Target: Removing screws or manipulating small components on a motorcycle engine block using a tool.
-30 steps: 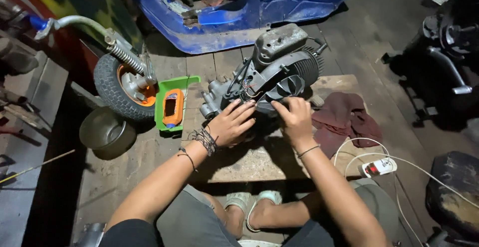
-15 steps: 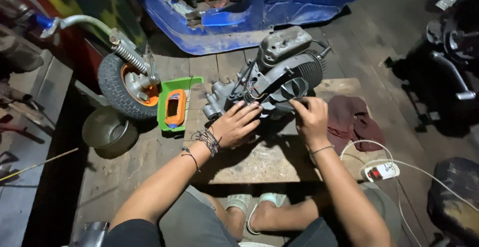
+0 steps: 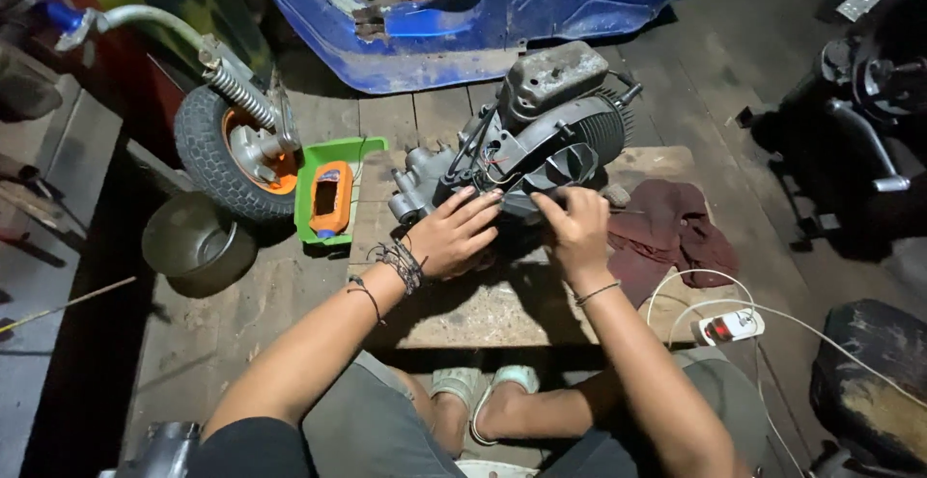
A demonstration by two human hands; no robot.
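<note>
Wooden board bears engine; both hands' fingers rest on it.

Left hand spread flat; right hand seemingly curled, arms forward.

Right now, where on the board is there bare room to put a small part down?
The board is bare in front, between the wrists and its near edge. A smaller patch lies left of the engine, beside the green tray. It is crowded under the left hand and right hand, and by the rag.

Both hands' fingertips hide against the engine; the blue scooter body is cut off at top
</note>
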